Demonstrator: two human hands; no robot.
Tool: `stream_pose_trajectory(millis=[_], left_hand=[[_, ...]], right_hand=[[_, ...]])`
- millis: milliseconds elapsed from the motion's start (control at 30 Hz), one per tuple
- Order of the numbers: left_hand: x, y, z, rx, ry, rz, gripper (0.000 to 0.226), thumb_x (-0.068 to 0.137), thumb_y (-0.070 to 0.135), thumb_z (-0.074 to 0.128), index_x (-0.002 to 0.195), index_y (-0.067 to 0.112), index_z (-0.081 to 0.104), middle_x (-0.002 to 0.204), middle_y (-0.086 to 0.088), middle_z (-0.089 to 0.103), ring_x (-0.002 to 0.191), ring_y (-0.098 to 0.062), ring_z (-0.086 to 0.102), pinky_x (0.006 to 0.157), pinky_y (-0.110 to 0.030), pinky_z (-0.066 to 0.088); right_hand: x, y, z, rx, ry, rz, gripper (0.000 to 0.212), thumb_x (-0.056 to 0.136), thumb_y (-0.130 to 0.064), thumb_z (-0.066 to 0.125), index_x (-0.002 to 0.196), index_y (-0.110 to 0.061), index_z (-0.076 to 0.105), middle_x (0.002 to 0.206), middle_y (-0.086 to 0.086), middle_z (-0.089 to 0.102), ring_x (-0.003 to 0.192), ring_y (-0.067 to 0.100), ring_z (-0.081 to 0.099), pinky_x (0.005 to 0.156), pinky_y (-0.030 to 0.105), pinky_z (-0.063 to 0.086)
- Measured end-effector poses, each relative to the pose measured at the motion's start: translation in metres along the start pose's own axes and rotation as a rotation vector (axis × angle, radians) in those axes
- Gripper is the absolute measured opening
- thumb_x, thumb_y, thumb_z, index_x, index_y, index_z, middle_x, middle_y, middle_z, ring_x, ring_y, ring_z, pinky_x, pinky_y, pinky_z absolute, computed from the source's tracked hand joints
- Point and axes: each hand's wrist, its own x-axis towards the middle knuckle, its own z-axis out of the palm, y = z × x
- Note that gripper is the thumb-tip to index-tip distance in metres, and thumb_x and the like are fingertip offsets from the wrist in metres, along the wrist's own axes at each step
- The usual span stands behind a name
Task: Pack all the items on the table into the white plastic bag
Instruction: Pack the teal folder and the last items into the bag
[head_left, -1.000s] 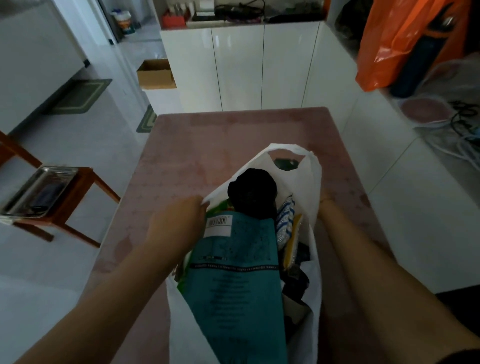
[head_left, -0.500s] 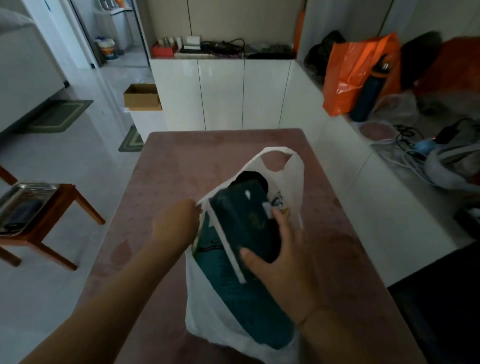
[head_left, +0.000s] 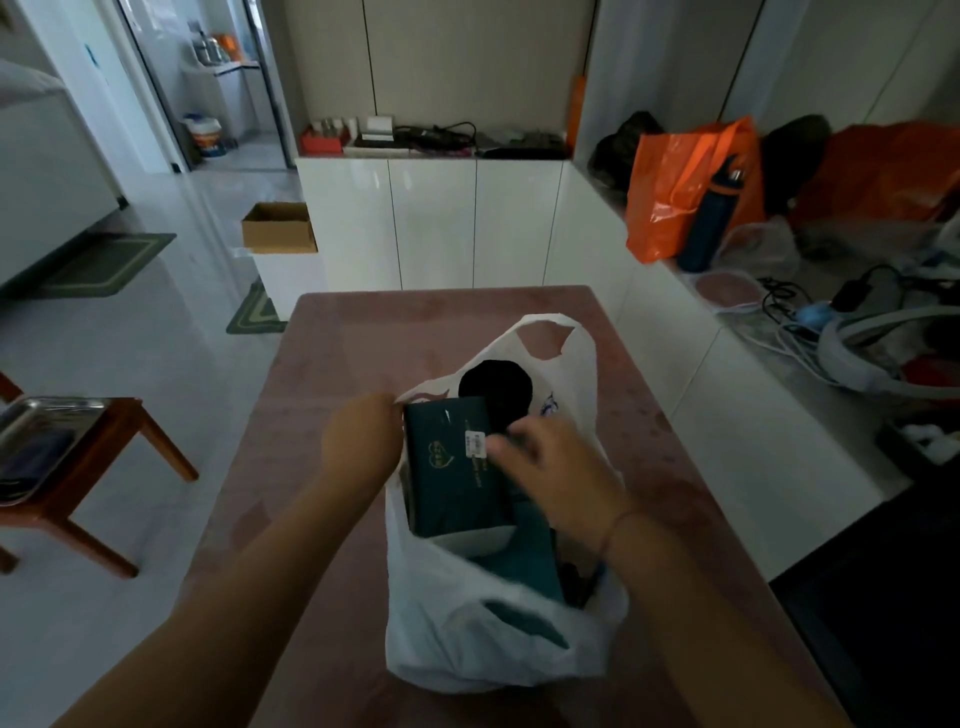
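Note:
The white plastic bag (head_left: 483, 639) stands on the pink table (head_left: 363, 343), its mouth open toward me. A dark teal box (head_left: 447, 467) with a white price label sticks out of the bag's mouth, and a round black item (head_left: 493, 384) shows behind it. A teal package (head_left: 524, 561) lies deeper inside. My left hand (head_left: 358, 441) pinches the bag's left rim. My right hand (head_left: 556, 467) rests on the teal box's right side, fingers curled over it; motion blur hides the fingertips.
White cabinets (head_left: 431, 223) stand beyond the table's far edge. A counter on the right carries an orange bag (head_left: 675, 187), a dark bottle (head_left: 709, 218) and cables. A wooden stool with a metal tray (head_left: 36, 436) stands on the left, and a cardboard box (head_left: 278, 228) farther back.
My right hand came from behind the bag's right side onto the teal box and has pushed it into the bag's mouth. The camera view has tilted up. My left hand stays on the rim.

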Motion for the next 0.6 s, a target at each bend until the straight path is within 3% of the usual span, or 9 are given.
stream_pose_trajectory(millis=[67, 100, 167, 233, 333, 367, 467, 600], left_hand=[[-0.009, 0.004, -0.002, 0.004, 0.009, 0.06, 0.033, 0.099, 0.031, 0.038, 0.109, 0.01, 0.06, 0.105, -0.014, 0.065, 0.09, -0.025, 0.062, 0.084, -0.04, 0.054], [-0.015, 0.007, -0.002, -0.048, 0.009, 0.071, 0.045, 0.097, 0.043, 0.036, 0.125, 0.012, 0.051, 0.12, -0.015, 0.059, 0.105, -0.028, 0.06, 0.091, -0.043, 0.051], [-0.027, 0.012, 0.0, -0.253, -0.051, -0.005, 0.087, 0.08, 0.074, 0.034, 0.146, 0.018, 0.023, 0.147, -0.016, 0.035, 0.131, -0.034, 0.042, 0.104, -0.052, 0.041], [-0.039, 0.02, 0.005, -0.404, -0.155, -0.011, 0.117, 0.057, 0.089, 0.04, 0.149, 0.028, 0.002, 0.154, -0.011, 0.022, 0.136, -0.034, 0.034, 0.106, -0.055, 0.038], [-0.048, 0.026, 0.018, -0.467, -0.268, 0.025, 0.12, 0.061, 0.068, 0.068, 0.149, 0.03, -0.004, 0.149, -0.009, 0.024, 0.132, -0.031, 0.038, 0.105, -0.047, 0.041], [-0.047, 0.026, 0.02, -0.48, -0.257, 0.019, 0.118, 0.064, 0.062, 0.072, 0.149, 0.029, -0.003, 0.148, -0.01, 0.026, 0.131, -0.03, 0.04, 0.104, -0.045, 0.042], [-0.037, 0.02, 0.025, -0.49, -0.225, -0.027, 0.117, 0.066, 0.055, 0.074, 0.15, 0.025, -0.001, 0.149, -0.012, 0.026, 0.131, -0.031, 0.04, 0.103, -0.044, 0.04], [-0.028, 0.01, 0.028, -0.465, -0.216, -0.066, 0.117, 0.066, 0.055, 0.074, 0.151, 0.02, 0.002, 0.15, -0.014, 0.028, 0.133, -0.033, 0.037, 0.106, -0.047, 0.038]], right_hand=[[0.009, 0.029, -0.021, -0.051, 0.345, 0.107, 0.058, 0.083, -0.054, 0.058, 0.127, -0.017, 0.049, 0.128, 0.004, 0.047, 0.105, 0.017, 0.052, 0.089, 0.032, 0.046], [0.013, 0.05, -0.026, -0.053, 0.42, 0.244, 0.07, 0.08, -0.051, 0.064, 0.136, -0.015, 0.042, 0.138, 0.009, 0.042, 0.116, 0.024, 0.049, 0.096, 0.036, 0.044], [0.021, 0.086, -0.022, 0.144, 0.25, 0.507, 0.091, 0.076, -0.049, 0.07, 0.147, -0.011, 0.027, 0.149, 0.013, 0.035, 0.132, 0.033, 0.04, 0.106, 0.045, 0.04], [0.031, 0.121, 0.004, 0.353, -0.012, 0.556, 0.088, 0.079, -0.05, 0.066, 0.148, -0.011, 0.027, 0.148, 0.012, 0.039, 0.132, 0.033, 0.042, 0.11, 0.048, 0.037], [0.04, 0.148, 0.058, 0.42, -0.163, 0.444, 0.06, 0.08, -0.072, 0.04, 0.122, -0.031, 0.052, 0.112, -0.007, 0.059, 0.107, 0.021, 0.054, 0.114, 0.047, 0.032], [0.037, 0.131, 0.062, 0.434, -0.155, 0.413, 0.054, 0.086, -0.069, 0.032, 0.122, -0.033, 0.051, 0.112, -0.01, 0.058, 0.108, 0.021, 0.052, 0.115, 0.045, 0.031], [0.03, 0.092, 0.059, 0.359, -0.104, 0.396, 0.044, 0.103, -0.031, 0.023, 0.145, -0.024, 0.035, 0.141, 0.004, 0.046, 0.129, 0.024, 0.044, 0.11, 0.029, 0.03], [0.029, 0.084, 0.057, 0.3, -0.133, 0.36, 0.046, 0.103, -0.035, 0.021, 0.146, -0.026, 0.032, 0.145, 0.002, 0.044, 0.126, 0.019, 0.046, 0.106, 0.026, 0.032]])
